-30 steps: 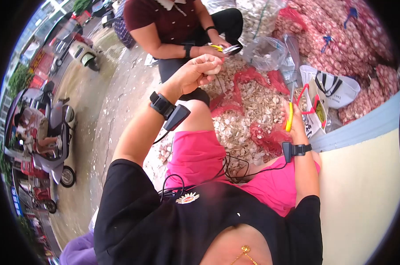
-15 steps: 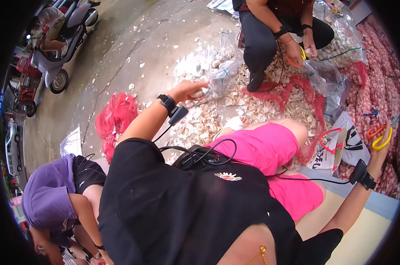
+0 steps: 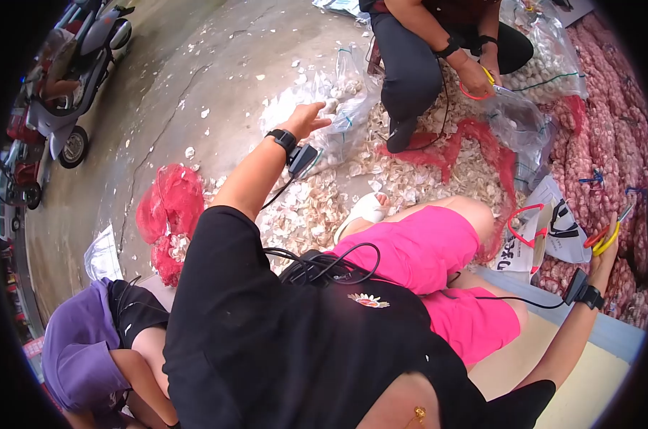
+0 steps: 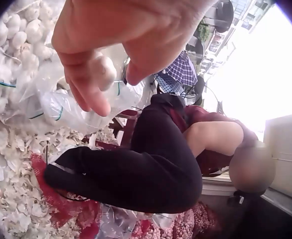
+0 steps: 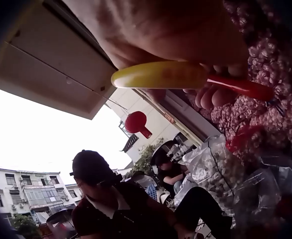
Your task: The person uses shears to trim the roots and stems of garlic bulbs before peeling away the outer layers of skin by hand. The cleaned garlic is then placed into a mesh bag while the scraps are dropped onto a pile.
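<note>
Over the clear bag of white garlic bulbs [image 3: 345, 89], my left hand [image 3: 304, 123] reaches out with its fingers extended. In the left wrist view a pale bulb [image 4: 103, 72] shows beside the fingers of that hand [image 4: 121, 30], the thumb apart from it; whether it still touches the fingers I cannot tell. My right hand [image 3: 604, 259], off to the far right, holds scissors [image 3: 608, 240] with yellow and red-orange handles, blades pointing away. The right wrist view shows the yellow handle [image 5: 161, 75] against the palm of that hand [image 5: 171, 32].
Garlic skins [image 3: 306, 207] litter the ground around a sandalled foot. Another person [image 3: 413, 71] sits opposite with scissors; someone in purple [image 3: 84, 350] bends at lower left. Red net bags [image 3: 170, 204] lie left, stacked garlic sacks [image 3: 603, 143] right, a white bag [image 3: 563, 229] beside them.
The head view has swung left. My left hand moved from near the other person to above the clear bag, and its fingers spread from around the bulb. My right hand keeps the scissors.
</note>
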Demonstrator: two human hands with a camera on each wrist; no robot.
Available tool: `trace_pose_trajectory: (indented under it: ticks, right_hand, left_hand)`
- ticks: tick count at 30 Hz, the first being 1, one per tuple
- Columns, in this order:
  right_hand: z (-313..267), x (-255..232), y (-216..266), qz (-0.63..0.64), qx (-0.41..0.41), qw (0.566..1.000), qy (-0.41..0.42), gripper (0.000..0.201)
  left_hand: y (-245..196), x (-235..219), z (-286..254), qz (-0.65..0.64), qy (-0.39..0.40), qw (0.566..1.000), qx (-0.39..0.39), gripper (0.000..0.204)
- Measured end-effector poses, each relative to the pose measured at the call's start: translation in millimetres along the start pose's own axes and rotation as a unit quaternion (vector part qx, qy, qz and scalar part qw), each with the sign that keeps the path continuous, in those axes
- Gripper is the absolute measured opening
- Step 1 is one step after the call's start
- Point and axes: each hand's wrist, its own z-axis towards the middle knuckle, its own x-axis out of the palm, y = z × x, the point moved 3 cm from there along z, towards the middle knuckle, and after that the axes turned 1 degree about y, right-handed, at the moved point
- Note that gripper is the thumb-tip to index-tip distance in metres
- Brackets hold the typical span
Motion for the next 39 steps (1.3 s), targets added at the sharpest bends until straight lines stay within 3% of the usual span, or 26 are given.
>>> trace_pose_trajectory:
  ticks: [2, 4, 8, 10, 12, 14, 15, 17, 19, 20, 21, 22, 23, 24, 26, 27, 28, 29, 30, 32, 33, 35, 36, 37, 39]
  right_hand:
    - [6, 4, -14, -0.01, 0.029, 0.999, -0.02, 0.064]
    - [15, 6, -29, 0.035, 0.07, 0.997, 0.004, 0.068]
    - [73, 7, -25, 0.12, 0.062, 0.991, 0.025, 0.075]
    - [102, 5, -20, 0.107, 0.006, 0.994, -0.004, 0.076]
    - [110, 18, -18, 0.092, -0.032, 0.995, -0.037, 0.072]
    - [103, 20, -34, 0.086, -0.074, 0.993, -0.026, 0.058]
    - [79, 37, -42, 0.03, -0.102, 0.992, -0.064, 0.047]
    - [55, 46, -96, -0.041, -0.117, 0.991, -0.049, 0.041]
    - [6, 68, -142, -0.186, -0.044, 0.981, -0.023, 0.033]
    - [-5, 66, -192, -0.195, -0.04, 0.98, -0.005, 0.044]
    - [-28, 64, -223, -0.333, 0.033, 0.942, -0.002, 0.06]
    - [-43, 61, -282, -0.317, 0.058, 0.946, 0.026, 0.067]
    - [-75, 69, -304, -0.304, 0.147, 0.94, 0.043, 0.064]
    - [-95, 68, -340, -0.332, 0.164, 0.926, 0.073, 0.063]
    - [-141, 73, -382, -0.357, 0.274, 0.891, 0.057, 0.066]
    - [-163, 70, -422, -0.382, 0.297, 0.875, 0.037, 0.067]
    - [-182, 69, -432, -0.385, 0.323, 0.863, 0.043, 0.068]
    - [-201, 66, -460, -0.41, 0.308, 0.858, 0.023, 0.06]
    - [-217, 66, -464, -0.423, 0.325, 0.845, 0.027, 0.062]
    - [-237, 68, -466, -0.435, 0.299, 0.848, -0.043, 0.058]
    - [-241, 71, -466, -0.432, 0.305, 0.848, -0.043, 0.058]
    - [-245, 73, -452, -0.255, 0.284, 0.916, -0.124, 0.054]
    - [-242, 77, -441, -0.253, 0.288, 0.915, -0.124, 0.054]
    - [-238, 81, -428, -0.236, 0.265, 0.923, -0.147, 0.052]
    - [-231, 85, -430, -0.185, 0.207, 0.943, -0.186, 0.051]
  left_hand:
    - [8, -3, 6, 0.114, -0.03, 0.993, -0.03, 0.05]
    - [26, -10, 11, 0.149, -0.06, 0.985, -0.061, 0.041]
    - [45, -2, 11, 0.225, 0.015, 0.964, -0.14, 0.033]
    - [33, 30, 0, 0.31, 0.099, 0.937, -0.126, 0.031]
    - [9, 76, -20, 0.394, 0.133, 0.901, -0.125, 0.033]
    - [-5, 134, -31, 0.493, 0.211, 0.842, -0.059, 0.035]
    - [-11, 164, -36, 0.508, 0.232, 0.829, -0.023, 0.034]
    - [-24, 224, -52, 0.509, 0.275, 0.815, 0.026, 0.033]
    - [-29, 281, -64, 0.518, 0.299, 0.797, 0.085, 0.031]
    - [-30, 307, -68, 0.536, 0.304, 0.776, 0.137, 0.03]
    - [-26, 333, -79, 0.56, 0.307, 0.75, 0.174, 0.03]
    - [-18, 354, -79, 0.563, 0.343, 0.728, 0.19, 0.03]
    - [-6, 373, -84, 0.545, 0.37, 0.73, 0.184, 0.03]
    - [7, 391, -87, 0.527, 0.393, 0.732, 0.176, 0.03]
    - [39, 412, -77, 0.505, 0.43, 0.742, 0.098, 0.029]
    - [54, 420, -70, 0.52, 0.435, 0.732, 0.063, 0.029]
    - [72, 425, -64, 0.536, 0.438, 0.721, 0.03, 0.029]
    - [84, 430, -57, 0.555, 0.443, 0.704, 0.024, 0.028]
    - [97, 434, -53, 0.547, 0.438, 0.714, -0.006, 0.028]
    - [132, 437, -30, 0.604, 0.438, 0.665, -0.011, 0.028]
    - [158, 433, -12, 0.632, 0.459, 0.622, 0.052, 0.028]
    - [193, 441, -2, 0.684, 0.46, 0.56, 0.083, 0.037]
    - [209, 445, 4, 0.714, 0.46, 0.515, 0.12, 0.04]
    - [229, 445, 15, 0.716, 0.461, 0.511, 0.118, 0.04]
    - [264, 447, 38, 0.744, 0.42, 0.468, 0.227, 0.043]
